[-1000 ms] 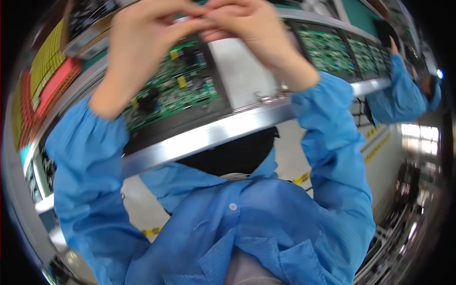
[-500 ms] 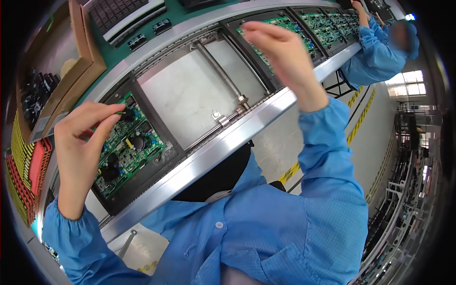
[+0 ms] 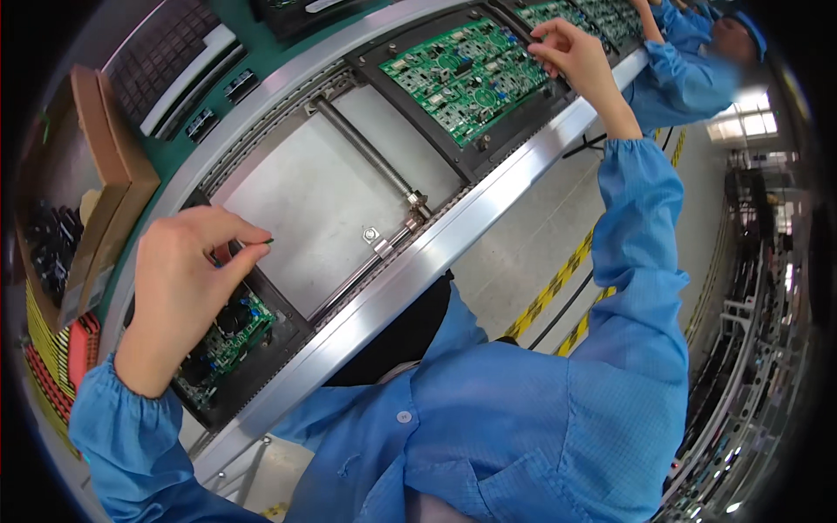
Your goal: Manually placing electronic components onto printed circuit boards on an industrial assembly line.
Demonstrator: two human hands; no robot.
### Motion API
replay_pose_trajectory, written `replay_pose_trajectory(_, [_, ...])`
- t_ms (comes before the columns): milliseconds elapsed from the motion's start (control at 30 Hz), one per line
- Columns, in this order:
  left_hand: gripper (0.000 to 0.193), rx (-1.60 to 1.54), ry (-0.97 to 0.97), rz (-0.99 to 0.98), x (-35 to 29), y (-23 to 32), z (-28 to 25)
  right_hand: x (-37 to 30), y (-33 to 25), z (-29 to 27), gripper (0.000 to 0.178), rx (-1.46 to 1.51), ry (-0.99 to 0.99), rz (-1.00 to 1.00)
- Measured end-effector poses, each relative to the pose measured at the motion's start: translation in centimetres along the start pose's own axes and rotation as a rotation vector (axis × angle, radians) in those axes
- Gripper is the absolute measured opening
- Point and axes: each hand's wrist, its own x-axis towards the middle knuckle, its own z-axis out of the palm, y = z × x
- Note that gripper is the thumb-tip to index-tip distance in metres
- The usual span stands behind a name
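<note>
Over the near-left end of the conveyor line (image 3: 453,240), the left hand (image 3: 179,288) pinches a tiny green-tipped part (image 3: 268,241) between closed fingers above a green circuit board (image 3: 228,336), while the right hand (image 3: 577,63) (fingers curled, grip unclear) touches another circuit board (image 3: 462,78) at the far right.

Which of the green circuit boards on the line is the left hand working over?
The circuit board nearest the person, half hidden under the left hand. The right hand touches the far board, beyond the bare metal plate.
</note>
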Motion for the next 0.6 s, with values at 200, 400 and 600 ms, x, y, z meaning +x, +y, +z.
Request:
replay_pose_trajectory(200, [0.016,0.099,-0.069,0.046,0.8,-0.5,0.3,0.8,-1.2,-0.3,0.012,-0.205,-0.093,0.167])
replay_pose_trajectory(400, [0.011,0.141,-0.077,0.18,6.2,1.8,2.1,-0.2,1.6,-0.2,0.014,-0.264,-0.038,-0.182])
replay_pose_trajectory(600, [0.009,0.336,-0.054,0.526,13.9,2.8,5.9,-0.8,2.0,0.8,0.014,-0.216,0.098,-0.09])
